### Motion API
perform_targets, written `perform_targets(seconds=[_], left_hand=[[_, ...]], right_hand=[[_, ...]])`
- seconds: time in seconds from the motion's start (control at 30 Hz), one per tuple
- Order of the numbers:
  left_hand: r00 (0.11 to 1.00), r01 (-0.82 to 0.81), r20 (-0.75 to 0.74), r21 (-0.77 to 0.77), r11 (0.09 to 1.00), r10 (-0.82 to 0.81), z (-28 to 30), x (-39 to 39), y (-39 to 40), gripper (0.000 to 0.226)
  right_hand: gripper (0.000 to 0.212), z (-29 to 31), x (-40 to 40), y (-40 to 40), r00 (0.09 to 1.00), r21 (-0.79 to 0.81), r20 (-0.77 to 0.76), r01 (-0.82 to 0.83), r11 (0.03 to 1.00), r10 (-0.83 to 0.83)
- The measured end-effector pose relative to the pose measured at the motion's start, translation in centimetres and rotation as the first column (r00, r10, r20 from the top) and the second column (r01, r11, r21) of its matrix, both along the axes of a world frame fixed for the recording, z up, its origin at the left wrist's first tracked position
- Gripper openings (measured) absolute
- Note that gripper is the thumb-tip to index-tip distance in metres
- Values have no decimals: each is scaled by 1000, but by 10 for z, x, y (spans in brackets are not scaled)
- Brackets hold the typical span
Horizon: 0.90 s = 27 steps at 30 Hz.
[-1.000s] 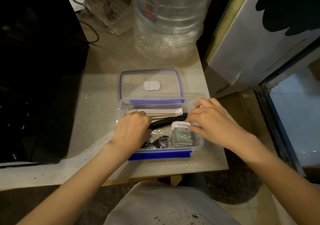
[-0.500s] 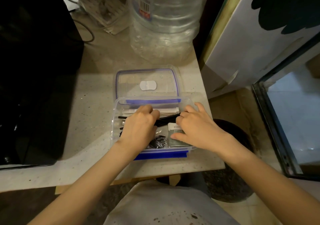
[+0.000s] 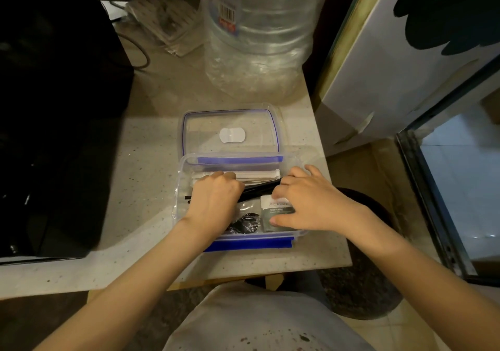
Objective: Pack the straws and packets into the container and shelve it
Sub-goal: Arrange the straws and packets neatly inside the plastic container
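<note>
Left hand (image 3: 216,196): curled shut on the black straws (image 3: 259,188), inside the clear container (image 3: 181,188), apparently to lay them flat. Right hand (image 3: 305,202): fingers spread and flat, pressing the grey-and-white packet (image 3: 276,208) at the container's right end, likely to keep it from shifting. Contents: black straws, count unclear; paper-wrapped straws (image 3: 257,176) along the container's far wall, count unclear; one grey-and-white packet; one dark packet (image 3: 244,223) at the near wall. One lid (image 3: 230,134), just behind the container, off. Shelving not yet begun.

Left hand (image 3: 216,196) curled, knuckles up — right hand (image 3: 305,202) flat, fingers spread.
</note>
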<state>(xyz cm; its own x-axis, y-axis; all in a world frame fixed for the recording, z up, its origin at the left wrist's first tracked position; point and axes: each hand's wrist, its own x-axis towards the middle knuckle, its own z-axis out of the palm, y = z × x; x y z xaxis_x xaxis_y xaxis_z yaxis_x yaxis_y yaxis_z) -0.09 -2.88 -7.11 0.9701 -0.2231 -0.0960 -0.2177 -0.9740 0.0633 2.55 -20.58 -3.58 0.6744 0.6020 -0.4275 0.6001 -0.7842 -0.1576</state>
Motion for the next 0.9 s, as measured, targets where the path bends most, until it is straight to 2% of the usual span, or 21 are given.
perform_targets(seconds=[0.07, 0.2, 0.33, 0.43, 0.53, 0.6, 0.77, 0.9], left_hand=[[1000, 15, -8, 11, 1000, -15, -4, 1, -2, 8], [1000, 21, -11, 18, 1000, -21, -2, 2, -3, 10], [1000, 9, 5, -3, 1000, -9, 2, 2, 2, 25], [999, 17, 32, -116, 993, -13, 2, -1, 3, 8], [997, -4, 71, -203, 979, 18, 1, -5, 1, 12], [999, -23, 39, -179, 984, 31, -1, -4, -1, 17], [998, -56, -12, -107, 993, 55, -3, 0, -2, 15], [994, -94, -72, -103, 990, 86, -1, 1, -1, 19]], right_hand=[[51, 0, 0, 1, 1000, 13, -23, -1, 1000, 1], [51, -2, -2, 1, 1000, 5, -14, -6, 1000, 6], [52, -3, -3, 2, 999, -26, 29, -19, 1000, 19], [45, 2, -4, -3, 999, 57, 54, -10, 998, 7], [31, 9, -1, -10, 977, 170, 210, 2, 986, -38], [21, 7, 0, -12, 946, 210, 316, 2, 978, -70], [15, -8, 2, -3, 917, 124, 397, -23, 992, -29], [8, -10, 5, 13, 907, 54, 417, 47, 997, -66]])
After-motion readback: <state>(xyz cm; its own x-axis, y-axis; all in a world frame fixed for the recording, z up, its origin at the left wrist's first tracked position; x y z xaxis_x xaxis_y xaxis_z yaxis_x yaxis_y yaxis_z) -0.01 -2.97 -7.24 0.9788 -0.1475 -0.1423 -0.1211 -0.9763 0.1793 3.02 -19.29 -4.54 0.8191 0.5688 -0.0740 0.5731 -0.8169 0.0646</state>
